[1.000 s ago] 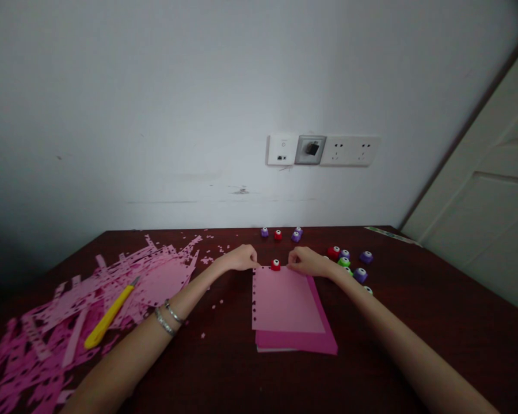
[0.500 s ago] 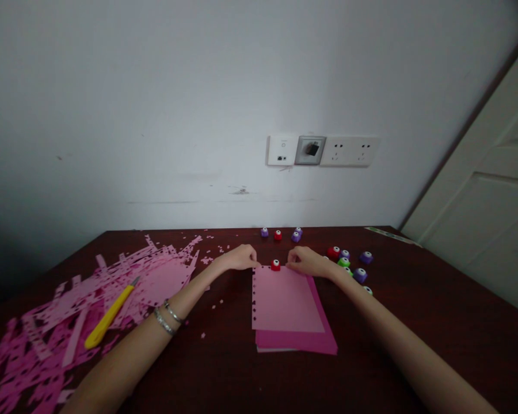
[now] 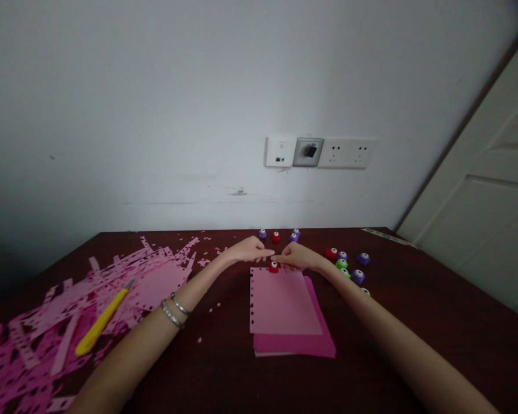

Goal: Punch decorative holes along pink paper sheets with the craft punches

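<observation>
One dark red-brown table [image 3: 224, 379] is bearing everything. Pink paper scraps [image 3: 168, 279] are sprawling over its left side, probably to avoid crowding the sheets. Magenta sheets [image 3: 296, 345] are lying centrally, and a light pink sheet [image 3: 285, 305] is resting on top, slightly askew, perhaps leaving its notched left edge accessible. Both hands are converging at its far edge: the left hand [image 3: 251, 250] is half open, index finger extended, gripping nothing visible; the right hand [image 3: 297, 256] is partly curling, index finger reaching over the red punch [image 3: 273, 268]. Whether either is touching the punch, or the right is pinching paper, I cannot tell. A yellow knife [image 3: 101, 324] is lying on the scraps, likely parked there. The red punch is sitting at the light sheet's far edge, seemingly so paper is entering its slot. Tiny cutouts [image 3: 200, 340] are dotting the table.
</observation>
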`<move>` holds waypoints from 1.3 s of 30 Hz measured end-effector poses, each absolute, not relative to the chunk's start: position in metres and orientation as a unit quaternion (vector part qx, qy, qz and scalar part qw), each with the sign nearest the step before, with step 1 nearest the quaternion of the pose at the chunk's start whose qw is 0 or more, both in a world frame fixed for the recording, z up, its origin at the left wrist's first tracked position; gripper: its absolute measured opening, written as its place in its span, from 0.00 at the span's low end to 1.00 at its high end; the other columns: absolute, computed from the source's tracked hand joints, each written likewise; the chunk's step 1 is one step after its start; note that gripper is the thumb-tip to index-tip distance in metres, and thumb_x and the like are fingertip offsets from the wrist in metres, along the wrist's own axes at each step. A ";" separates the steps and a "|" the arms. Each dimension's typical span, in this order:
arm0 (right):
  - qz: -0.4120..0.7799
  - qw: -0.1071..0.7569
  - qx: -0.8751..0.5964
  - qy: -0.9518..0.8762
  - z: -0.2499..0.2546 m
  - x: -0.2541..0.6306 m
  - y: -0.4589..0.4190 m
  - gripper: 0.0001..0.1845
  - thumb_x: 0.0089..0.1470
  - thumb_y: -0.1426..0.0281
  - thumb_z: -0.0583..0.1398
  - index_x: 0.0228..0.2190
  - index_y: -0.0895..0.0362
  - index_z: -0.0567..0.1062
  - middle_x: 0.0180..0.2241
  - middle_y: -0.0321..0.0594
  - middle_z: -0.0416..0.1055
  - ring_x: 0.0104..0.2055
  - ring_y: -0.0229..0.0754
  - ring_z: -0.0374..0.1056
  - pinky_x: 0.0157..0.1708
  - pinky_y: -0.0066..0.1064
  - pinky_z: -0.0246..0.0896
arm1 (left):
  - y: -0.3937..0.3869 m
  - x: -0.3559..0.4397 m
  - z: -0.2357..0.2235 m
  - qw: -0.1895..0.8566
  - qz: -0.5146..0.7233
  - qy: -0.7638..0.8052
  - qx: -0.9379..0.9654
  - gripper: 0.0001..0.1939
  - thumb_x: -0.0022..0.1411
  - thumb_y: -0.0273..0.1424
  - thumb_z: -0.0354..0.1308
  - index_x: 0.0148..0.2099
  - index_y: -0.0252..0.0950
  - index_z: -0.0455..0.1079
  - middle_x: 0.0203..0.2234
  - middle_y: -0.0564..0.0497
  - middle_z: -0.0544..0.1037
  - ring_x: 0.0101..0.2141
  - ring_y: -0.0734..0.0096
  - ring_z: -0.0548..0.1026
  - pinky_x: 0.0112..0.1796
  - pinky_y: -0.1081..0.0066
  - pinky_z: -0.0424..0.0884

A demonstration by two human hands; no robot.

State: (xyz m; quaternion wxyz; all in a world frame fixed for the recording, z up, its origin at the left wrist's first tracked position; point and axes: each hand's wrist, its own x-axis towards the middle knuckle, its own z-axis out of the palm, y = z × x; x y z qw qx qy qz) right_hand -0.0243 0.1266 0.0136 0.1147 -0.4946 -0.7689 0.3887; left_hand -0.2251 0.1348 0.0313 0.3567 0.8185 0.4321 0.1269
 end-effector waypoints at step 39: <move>0.413 -0.084 -0.568 -0.706 0.043 -0.053 0.127 0.19 0.48 0.62 0.59 0.14 0.60 0.67 0.09 0.29 0.57 0.11 0.28 0.49 0.14 0.23 0.43 | 0.148 -0.206 0.025 0.516 -0.046 0.467 0.717 0.31 0.36 0.58 0.60 0.23 0.31 0.69 0.16 0.53 0.66 0.15 0.84 0.56 0.16 0.77 0.49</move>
